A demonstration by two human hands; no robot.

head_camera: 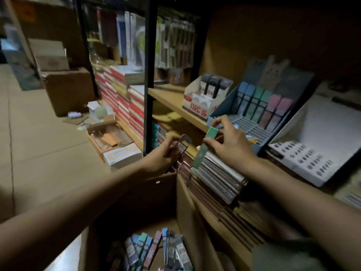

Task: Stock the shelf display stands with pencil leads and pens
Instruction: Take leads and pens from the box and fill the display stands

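Pinching green lead case [205, 145], right hand [232, 145] near blue display stand [222, 112]; left hand [166, 155] gripping pink cases [180, 151]

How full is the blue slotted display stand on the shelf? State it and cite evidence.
Partly full. The blue display stand holds a back row of packs in blue, green and pink, while the ribbed front slots lie bare.

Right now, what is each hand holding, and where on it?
Right hand pinches a green-capped lead case near its cap. Left hand holds a pinkish case around its middle.
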